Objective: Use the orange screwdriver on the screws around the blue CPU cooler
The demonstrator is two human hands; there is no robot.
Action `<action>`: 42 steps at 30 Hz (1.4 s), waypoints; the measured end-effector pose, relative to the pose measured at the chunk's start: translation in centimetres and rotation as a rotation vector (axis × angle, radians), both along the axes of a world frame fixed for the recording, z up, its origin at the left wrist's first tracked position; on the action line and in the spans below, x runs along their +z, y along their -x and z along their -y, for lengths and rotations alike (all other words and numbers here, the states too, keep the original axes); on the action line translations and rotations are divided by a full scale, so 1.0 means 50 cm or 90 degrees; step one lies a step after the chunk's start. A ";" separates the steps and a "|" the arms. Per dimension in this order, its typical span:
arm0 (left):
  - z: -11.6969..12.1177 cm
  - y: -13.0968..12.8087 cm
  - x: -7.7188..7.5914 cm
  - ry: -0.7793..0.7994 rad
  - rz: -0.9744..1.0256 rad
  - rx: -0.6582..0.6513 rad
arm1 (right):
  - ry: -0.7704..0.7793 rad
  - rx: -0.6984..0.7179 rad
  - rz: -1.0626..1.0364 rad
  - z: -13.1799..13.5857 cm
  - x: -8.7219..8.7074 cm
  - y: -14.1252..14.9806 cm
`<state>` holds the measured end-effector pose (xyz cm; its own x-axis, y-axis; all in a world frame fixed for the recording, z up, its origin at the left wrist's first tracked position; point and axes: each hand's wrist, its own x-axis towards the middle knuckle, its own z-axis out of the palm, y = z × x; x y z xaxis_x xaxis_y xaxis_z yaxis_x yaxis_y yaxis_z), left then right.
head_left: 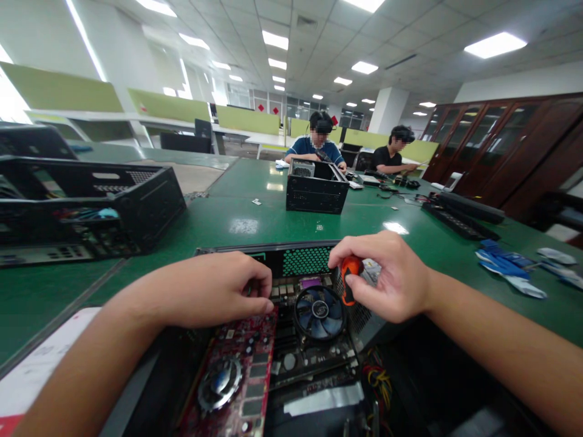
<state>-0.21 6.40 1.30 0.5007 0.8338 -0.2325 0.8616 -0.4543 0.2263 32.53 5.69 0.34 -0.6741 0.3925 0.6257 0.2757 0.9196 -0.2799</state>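
Observation:
In front of me lies an open computer case [378,370]. My left hand [218,285] reaches in from the left, its fingers curled and its thumb at the upper corner of a red graphics card [255,370]; the other fingertips are partly hidden. My right hand [392,279] is wrapped around a screwdriver with an orange and black handle [350,280], above the case's far right part. The screwdriver's tip does not show. Between my hands sits a round black CPU cooler fan [320,311] on the motherboard [296,362]. Colored cables [378,379] bunch at the right.
Another open case [155,212] stands to the left on the green table [246,182]. Across the table, a person [319,142] works at a black case [314,194], and another person [395,152] sits farther right. Blue and white gloves [510,267] and black bars [460,212] lie at right.

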 end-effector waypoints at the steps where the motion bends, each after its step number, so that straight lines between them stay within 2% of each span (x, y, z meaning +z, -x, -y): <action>1: 0.000 0.000 0.000 0.001 -0.001 -0.001 | 0.005 -0.004 0.000 0.000 -0.001 0.001; 6: -0.001 0.001 0.000 -0.004 -0.007 -0.009 | 0.058 -0.010 0.016 -0.003 -0.008 0.003; 10: 0.000 0.006 -0.001 -0.009 0.009 -0.010 | 0.064 -0.023 0.053 -0.004 -0.011 0.001; 16: 0.002 0.006 -0.003 -0.011 0.021 -0.017 | 0.115 -0.017 -0.035 0.004 -0.008 0.011; 30: 0.003 0.008 -0.003 -0.003 0.036 -0.022 | 0.075 0.060 -0.009 0.008 -0.012 0.030; 42: 0.003 0.002 0.002 0.006 0.011 -0.004 | 0.108 0.042 0.020 0.009 -0.013 0.028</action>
<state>-0.32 6.26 1.38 0.5101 0.8282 -0.2323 0.8547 -0.4577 0.2450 31.15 5.24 -0.31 -0.7202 0.4453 0.5320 0.2281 0.8761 -0.4247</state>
